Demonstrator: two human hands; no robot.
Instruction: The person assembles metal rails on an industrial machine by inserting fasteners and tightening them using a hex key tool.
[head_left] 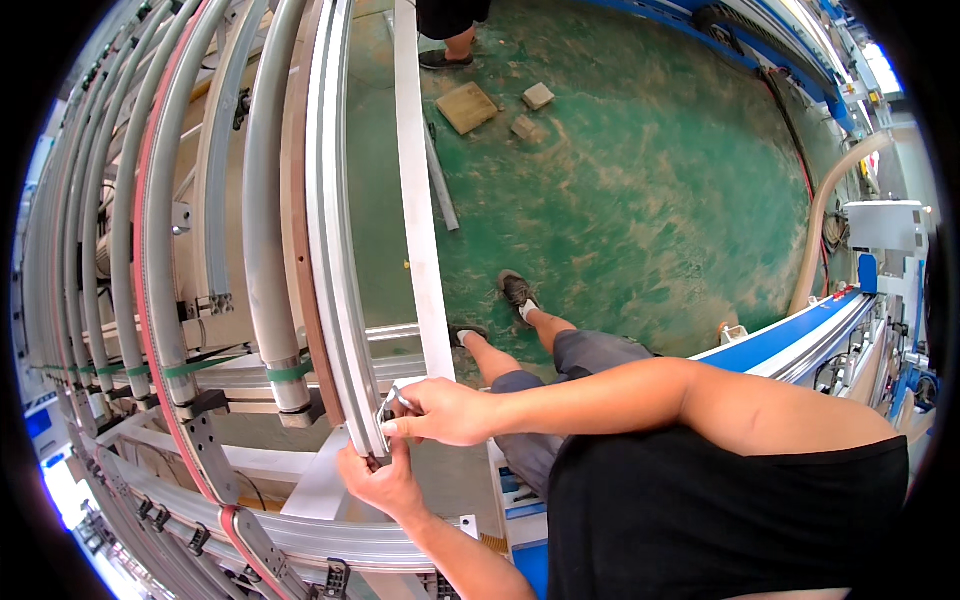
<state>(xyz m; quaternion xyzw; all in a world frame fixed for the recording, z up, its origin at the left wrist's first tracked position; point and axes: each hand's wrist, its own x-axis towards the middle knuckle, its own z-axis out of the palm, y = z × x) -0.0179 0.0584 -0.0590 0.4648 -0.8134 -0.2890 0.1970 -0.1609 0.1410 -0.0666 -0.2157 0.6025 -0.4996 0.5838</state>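
Note:
An upright-looking aluminium profile (333, 220) runs down the left side of the view to its near end, where both hands meet. My right hand (445, 412) is closed on a small silver metal bracket (388, 410) against the profile's side; its exact shape is partly covered by the fingers. Just below, my left hand (385, 488) has its thumb and fingers closed round the profile's near end. A dark gap or small part shows between those fingertips, too small to make out. Beside the profile lie a brown strip (308, 230) and a grey roller (268, 190).
More rollers and a red belt (150, 200) fill the left. A white beam (420, 200) stands right of the profile. Wooden blocks (467, 107) and a metal bar (441, 180) lie on the green floor (640, 200). Another person's foot (446, 60) is at the top.

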